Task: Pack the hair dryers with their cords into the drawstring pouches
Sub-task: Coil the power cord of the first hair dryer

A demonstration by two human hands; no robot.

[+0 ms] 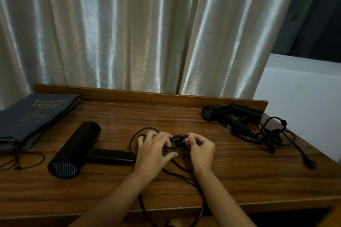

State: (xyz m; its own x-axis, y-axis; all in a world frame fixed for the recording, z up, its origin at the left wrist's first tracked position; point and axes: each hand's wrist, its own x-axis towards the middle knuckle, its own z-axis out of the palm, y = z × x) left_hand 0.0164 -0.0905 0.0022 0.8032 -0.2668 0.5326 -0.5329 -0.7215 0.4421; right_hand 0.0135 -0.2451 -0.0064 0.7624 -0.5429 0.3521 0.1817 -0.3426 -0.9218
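Near hair dryer (73, 155) lay on its side at bench (239, 180) centre-left, grille end toward the camera, handle pointing right. Its cord (184, 178) ran from the handle in loops under both hands, then over the front edge, where it was cut off. Left hand (153, 150): fingers spread and curled over the gathered loops, thumb pinching a strand. Right hand (200, 148): fingers curled narrow, pinching the cord just beside a small dark fitting; what that fitting was could not be made out. Two more hair dryers (230, 116) lay touching at the back right, their cords (271, 134) tangled beside them, individual cords not separable. Drawstring pouches (31, 116) were stacked back left; count unclear. Curtain (129, 33) behind.
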